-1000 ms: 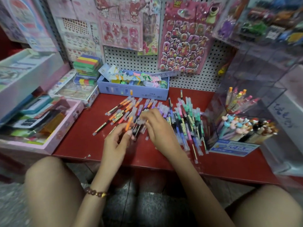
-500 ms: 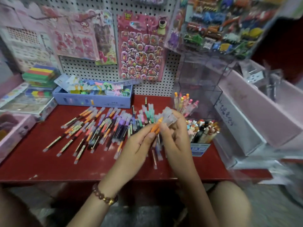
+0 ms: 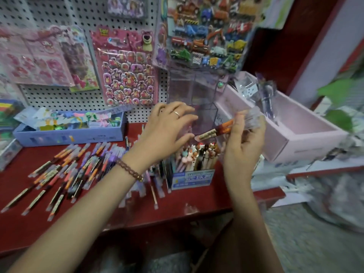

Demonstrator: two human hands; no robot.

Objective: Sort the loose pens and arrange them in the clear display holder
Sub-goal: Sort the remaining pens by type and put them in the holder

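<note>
right hand point(image 3: 244, 148) grips a bundle of orange pens point(image 3: 216, 131), raised just in front of the clear display holder point(image 3: 194, 91) | left hand point(image 3: 169, 131) spread, holding nothing, beside the bundle | loose pens point(image 3: 69, 170) on red table point(image 3: 177, 213)

Premises: small stationery shop. Evidence: white pegboard point(image 3: 78, 99) hung with packaged sticker sheets point(image 3: 128, 75); loose pens point(image 3: 69, 170) in bulk on red counter point(image 3: 19, 223); clear display holder point(image 3: 193, 91); labelled box of novelty pens point(image 3: 197, 154); blue stock tray point(image 3: 69, 137).
</note>
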